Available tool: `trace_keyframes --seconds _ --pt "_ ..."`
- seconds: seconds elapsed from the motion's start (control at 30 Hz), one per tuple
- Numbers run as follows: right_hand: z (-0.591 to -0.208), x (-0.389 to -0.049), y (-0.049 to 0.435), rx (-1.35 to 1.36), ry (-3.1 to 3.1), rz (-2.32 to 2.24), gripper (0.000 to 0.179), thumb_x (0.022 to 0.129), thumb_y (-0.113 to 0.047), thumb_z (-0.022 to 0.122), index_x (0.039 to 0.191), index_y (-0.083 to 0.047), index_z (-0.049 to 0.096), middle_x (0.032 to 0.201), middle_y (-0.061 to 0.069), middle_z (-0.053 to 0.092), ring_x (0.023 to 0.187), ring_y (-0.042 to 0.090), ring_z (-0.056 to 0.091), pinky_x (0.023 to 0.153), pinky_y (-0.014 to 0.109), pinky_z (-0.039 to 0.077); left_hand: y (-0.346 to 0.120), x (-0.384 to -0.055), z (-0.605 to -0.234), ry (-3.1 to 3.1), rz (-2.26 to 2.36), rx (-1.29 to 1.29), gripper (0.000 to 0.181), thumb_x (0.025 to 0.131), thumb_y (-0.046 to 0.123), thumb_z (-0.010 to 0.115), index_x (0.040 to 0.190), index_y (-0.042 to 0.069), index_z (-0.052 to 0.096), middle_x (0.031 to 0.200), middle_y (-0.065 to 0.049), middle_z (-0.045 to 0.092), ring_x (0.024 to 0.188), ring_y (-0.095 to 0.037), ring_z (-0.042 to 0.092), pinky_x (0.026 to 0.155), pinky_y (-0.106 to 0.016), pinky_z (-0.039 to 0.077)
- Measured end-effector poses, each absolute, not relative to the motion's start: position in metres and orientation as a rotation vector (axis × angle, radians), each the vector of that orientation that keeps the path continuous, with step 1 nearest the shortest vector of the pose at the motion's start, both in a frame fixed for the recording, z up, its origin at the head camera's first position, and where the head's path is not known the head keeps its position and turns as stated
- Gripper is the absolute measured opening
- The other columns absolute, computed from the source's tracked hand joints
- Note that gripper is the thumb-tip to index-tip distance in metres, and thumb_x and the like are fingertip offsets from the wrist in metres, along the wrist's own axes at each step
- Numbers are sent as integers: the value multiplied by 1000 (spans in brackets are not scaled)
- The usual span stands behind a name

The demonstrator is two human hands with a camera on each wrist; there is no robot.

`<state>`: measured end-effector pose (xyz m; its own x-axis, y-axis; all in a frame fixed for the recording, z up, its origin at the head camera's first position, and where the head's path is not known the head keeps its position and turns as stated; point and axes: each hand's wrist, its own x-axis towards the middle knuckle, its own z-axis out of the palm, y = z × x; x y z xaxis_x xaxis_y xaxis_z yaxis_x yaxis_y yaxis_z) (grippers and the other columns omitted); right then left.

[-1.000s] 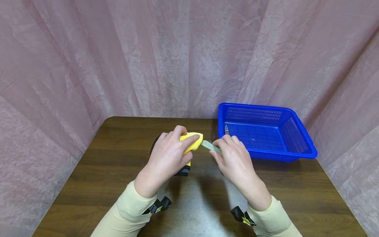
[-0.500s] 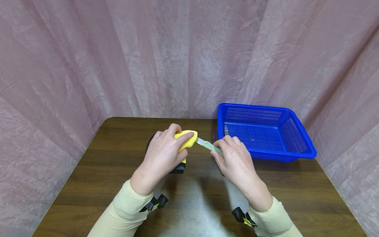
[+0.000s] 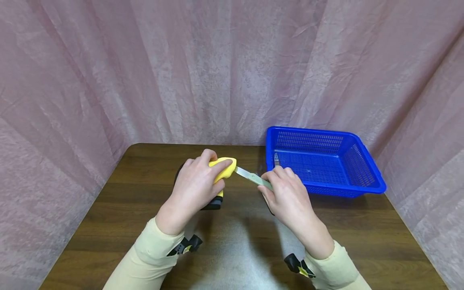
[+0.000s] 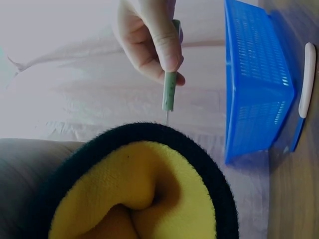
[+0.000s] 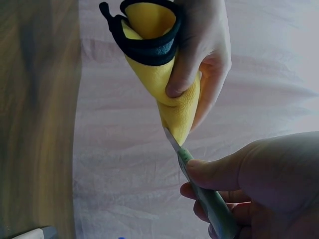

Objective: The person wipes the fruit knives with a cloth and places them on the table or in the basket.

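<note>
Plainly, your right hand [image 3: 289,196] grips the green-handled knife [image 3: 255,178], its length slanting left and slightly away, blade [image 3: 242,172] meeting the yellow cloth [image 3: 227,170] your left hand [image 3: 195,182] pinches above the bench [image 3: 141,189].

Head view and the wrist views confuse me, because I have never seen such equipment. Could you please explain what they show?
There is no robot here, only a person's two bare hands. The wide picture comes from a camera worn on the head; the other two come from black cameras on the wrists, each looking at that hand's work. The left hand holds a black-edged yellow cloth. The right hand grips a green-handled knife, whose blade meets the cloth. On the wooden table stands a blue basket; the left wrist view also shows a pale-handled tool lying beside it. A pinkish curtain hangs behind.
</note>
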<state>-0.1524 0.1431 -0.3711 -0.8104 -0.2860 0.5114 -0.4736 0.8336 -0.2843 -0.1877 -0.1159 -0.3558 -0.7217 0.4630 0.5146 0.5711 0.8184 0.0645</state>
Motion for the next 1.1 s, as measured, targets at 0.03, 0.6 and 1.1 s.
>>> trace_keyframes --seconds 0.03,0.6,1.1 --pt "-371 -152 143 564 -2554 559 19 93 -13 90 106 -5 79 94 5 67 84 29 57 71 42 46 -117 -188 -356 -2519 -303 -763 53 85 12 83 137 21 79 119 -15 65 84 -31 71 75 -49 53" --pt "-370 -150 150 558 -2561 524 16 96 -14 86 106 -5 78 99 8 70 88 33 59 74 46 50 -130 -198 -361 -2553 -359 -693 53 85 10 79 137 21 80 120 -17 64 79 -34 69 76 -53 54" --pt "-365 -152 171 500 -2615 461 19 97 -14 84 111 -3 77 99 11 69 90 35 62 77 51 51 -136 -195 -365 -2579 -358 -679 54 86 11 79 139 21 79 121 -16 64 83 -36 69 81 -53 54"
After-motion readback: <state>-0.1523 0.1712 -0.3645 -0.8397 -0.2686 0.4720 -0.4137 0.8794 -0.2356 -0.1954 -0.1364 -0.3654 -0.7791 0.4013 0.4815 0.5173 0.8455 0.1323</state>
